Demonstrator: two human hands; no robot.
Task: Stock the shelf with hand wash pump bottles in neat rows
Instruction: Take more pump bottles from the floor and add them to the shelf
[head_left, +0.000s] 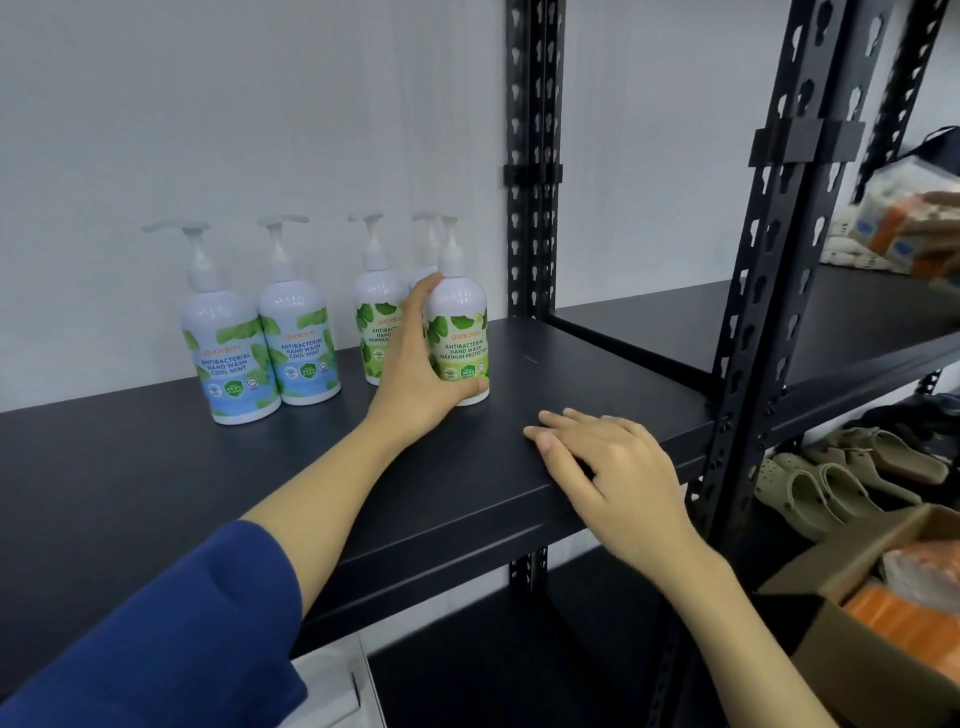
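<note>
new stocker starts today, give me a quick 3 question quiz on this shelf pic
1. True or false: the left hand grips a green-label bottle standing on the shelf.
2. How many blue-label Cool Mint bottles stand on the shelf? A) one B) two C) four
3. Where does the right hand rest?

Key
1. True
2. B
3. On the shelf's front edge, fingers relaxed, holding nothing.
</note>
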